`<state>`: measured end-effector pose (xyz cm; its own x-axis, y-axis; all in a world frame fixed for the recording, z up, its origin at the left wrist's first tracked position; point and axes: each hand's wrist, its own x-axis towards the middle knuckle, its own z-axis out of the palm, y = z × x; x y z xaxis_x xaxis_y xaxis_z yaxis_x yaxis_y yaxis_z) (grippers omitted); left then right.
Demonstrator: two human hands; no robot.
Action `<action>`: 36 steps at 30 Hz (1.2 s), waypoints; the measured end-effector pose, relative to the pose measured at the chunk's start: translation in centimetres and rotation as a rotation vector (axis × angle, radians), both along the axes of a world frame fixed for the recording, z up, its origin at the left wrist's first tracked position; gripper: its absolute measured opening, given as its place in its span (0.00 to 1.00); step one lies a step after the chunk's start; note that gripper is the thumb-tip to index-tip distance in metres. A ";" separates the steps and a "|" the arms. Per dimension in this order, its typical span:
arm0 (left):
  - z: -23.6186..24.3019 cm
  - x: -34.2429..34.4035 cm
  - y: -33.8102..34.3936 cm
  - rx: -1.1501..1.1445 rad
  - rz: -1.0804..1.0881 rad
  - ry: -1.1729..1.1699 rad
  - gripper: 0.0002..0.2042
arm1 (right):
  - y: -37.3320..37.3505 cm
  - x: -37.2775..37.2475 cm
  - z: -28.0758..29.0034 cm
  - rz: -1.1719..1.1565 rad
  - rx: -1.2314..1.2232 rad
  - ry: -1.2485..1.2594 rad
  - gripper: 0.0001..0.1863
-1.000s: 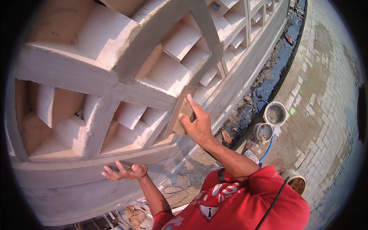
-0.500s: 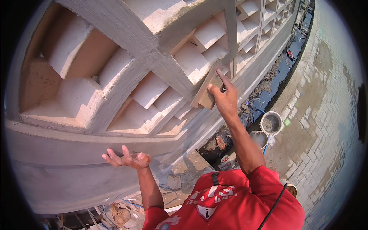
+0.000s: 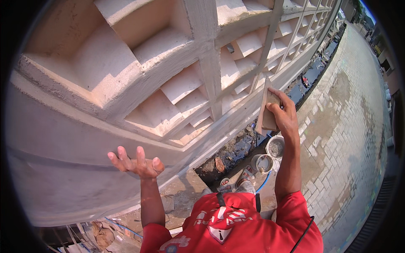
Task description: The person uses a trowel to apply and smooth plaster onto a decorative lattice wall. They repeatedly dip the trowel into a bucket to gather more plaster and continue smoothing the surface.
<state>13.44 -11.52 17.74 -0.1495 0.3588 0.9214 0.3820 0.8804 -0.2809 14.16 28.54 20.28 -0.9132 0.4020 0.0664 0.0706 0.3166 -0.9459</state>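
Observation:
My right hand (image 3: pixel 287 114) is closed round the block-shaped grip of a flat brown plastering float (image 3: pixel 261 110), whose thin board stands on edge with its face toward the wall. The float is out to the right, off the wall's lattice of square openings; whether it touches the wall's edge I cannot tell. My left hand (image 3: pixel 137 163) is empty, palm up with fingers spread, in front of the smooth grey lower band (image 3: pixel 63 168) of the wall. Pale stepped blocks (image 3: pixel 181 89) sit inside the grey-framed openings.
A ditch with dark water (image 3: pixel 242 148) runs along the wall's foot. Two buckets stand by my feet, one with grey mix (image 3: pixel 276 147), one with murky liquid (image 3: pixel 262 163); a blue hose (image 3: pixel 265 182) lies beside them. Paving (image 3: pixel 337 168) stretches right; debris (image 3: pixel 103 236) lies lower left.
My right hand has moved the float rightward, away from the lattice openings. My left hand stays open near the lower band. The view has shifted, showing more paving and my feet.

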 end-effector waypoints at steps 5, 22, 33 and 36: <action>-0.1 -0.1 0.2 0.011 -0.002 -0.003 0.23 | 1.7 -2.7 5.1 0.088 0.367 -0.178 0.29; -0.2 -0.1 0.2 0.013 -0.006 -0.007 0.21 | -5.9 -3.2 3.9 0.115 0.402 -0.209 0.28; 0.6 0.0 0.6 -0.015 -0.014 -0.016 0.22 | -2.2 0.8 -8.5 0.249 -0.917 0.154 0.36; 0.6 -0.2 0.3 -0.035 -0.001 -0.012 0.22 | -3.3 -0.9 -12.8 0.210 -1.214 0.299 0.37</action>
